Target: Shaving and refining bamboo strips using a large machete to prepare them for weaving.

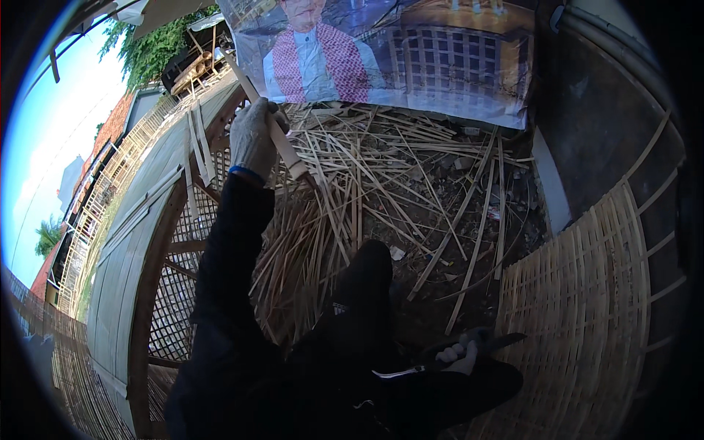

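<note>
My left hand (253, 139), in a pale glove with a blue band at the wrist, reaches forward at the upper left. It is closed round a split bamboo piece (290, 158), which slants from the upper left down toward a heap of strips. Low on the right, my right hand (460, 356) is closed on a knife (405, 372). A shiny curved edge shows left of the fingers, and a dark pointed part sticks out to their right. Shadow and my dark clothing hide some of the knife's outline. The knife and the bamboo piece are well apart.
Loose bamboo strips (352, 158) litter the ground ahead. A woven bamboo panel (579, 293) stands at the right, and a wooden bench-like frame with lattice (176, 293) at the left. A printed banner (440, 66) hangs at the back beside a dark wall (609, 125).
</note>
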Motion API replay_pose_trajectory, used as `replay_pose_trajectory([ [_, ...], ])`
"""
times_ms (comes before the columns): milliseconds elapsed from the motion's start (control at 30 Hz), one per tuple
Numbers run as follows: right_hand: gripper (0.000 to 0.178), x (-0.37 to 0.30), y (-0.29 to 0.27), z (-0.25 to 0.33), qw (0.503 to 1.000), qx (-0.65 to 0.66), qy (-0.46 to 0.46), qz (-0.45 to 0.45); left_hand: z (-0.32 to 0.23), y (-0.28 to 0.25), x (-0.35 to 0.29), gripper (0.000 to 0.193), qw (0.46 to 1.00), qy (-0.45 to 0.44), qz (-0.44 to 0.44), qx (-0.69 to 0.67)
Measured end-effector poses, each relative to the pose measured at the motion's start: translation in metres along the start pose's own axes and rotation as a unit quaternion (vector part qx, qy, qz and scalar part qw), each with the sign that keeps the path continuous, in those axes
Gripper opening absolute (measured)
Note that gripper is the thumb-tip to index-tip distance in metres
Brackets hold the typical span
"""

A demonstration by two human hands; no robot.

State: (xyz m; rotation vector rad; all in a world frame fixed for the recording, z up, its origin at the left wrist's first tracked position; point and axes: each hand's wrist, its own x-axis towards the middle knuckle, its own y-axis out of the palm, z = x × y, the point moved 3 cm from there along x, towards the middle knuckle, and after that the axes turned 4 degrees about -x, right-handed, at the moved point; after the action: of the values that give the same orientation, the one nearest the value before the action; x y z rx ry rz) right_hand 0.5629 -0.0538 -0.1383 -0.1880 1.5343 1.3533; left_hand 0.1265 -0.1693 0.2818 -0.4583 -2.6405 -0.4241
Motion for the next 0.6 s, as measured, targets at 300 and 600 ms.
replay_pose_trajectory([
  [300,0.023,-0.009,0.006,0.0,0.998,-0.028,-0.047,-0.038,-0.063,-0.193,0.108,0.042,0.932,-0.133,-0.049,0.334],
  [600,0.028,-0.017,0.018,0.006,0.996,-0.038,-0.051,-0.07,-0.071,-0.145,0.083,0.057,0.717,0.234,-0.068,0.653],
])
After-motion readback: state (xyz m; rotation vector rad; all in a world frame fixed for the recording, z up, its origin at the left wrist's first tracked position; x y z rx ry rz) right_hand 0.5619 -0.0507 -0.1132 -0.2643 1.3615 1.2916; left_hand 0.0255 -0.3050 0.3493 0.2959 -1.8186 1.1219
